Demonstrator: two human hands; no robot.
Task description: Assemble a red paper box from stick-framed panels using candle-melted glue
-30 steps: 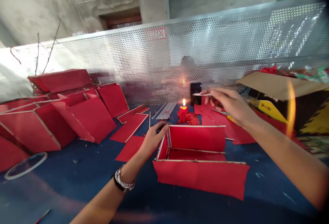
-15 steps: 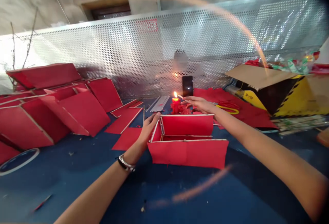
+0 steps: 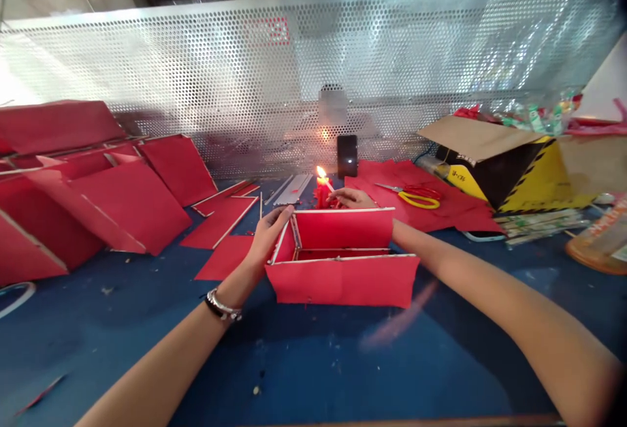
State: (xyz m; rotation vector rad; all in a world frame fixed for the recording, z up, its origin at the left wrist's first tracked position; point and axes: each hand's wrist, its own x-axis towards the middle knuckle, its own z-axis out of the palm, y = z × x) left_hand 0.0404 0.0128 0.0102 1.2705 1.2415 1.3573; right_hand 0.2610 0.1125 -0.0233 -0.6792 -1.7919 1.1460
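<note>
An open box of red paper panels (image 3: 343, 281) with pale stick edges stands in front of me on the blue table. My left hand (image 3: 267, 234) grips its far left corner, the thumb along the top edge. Behind the box's far wall, my right hand (image 3: 355, 197) pinches a thin pale stick (image 3: 328, 185), whose tip is at the flame of a lit red candle (image 3: 322, 193). The far wall covers the lower part of the right hand.
Several red panel boxes (image 3: 117, 208) are piled on the left. Flat red pieces (image 3: 225, 221) lie beside my left hand. To the right are yellow-handled scissors (image 3: 418, 198) on red sheets, a yellow-black carton (image 3: 543, 175) and a bottle (image 3: 602, 237). A phone (image 3: 347, 155) stands behind the candle.
My right hand has come down lower behind the box's far wall, and the stick now slants up to the flame. My left hand keeps its grip. The view has shifted rightward.
</note>
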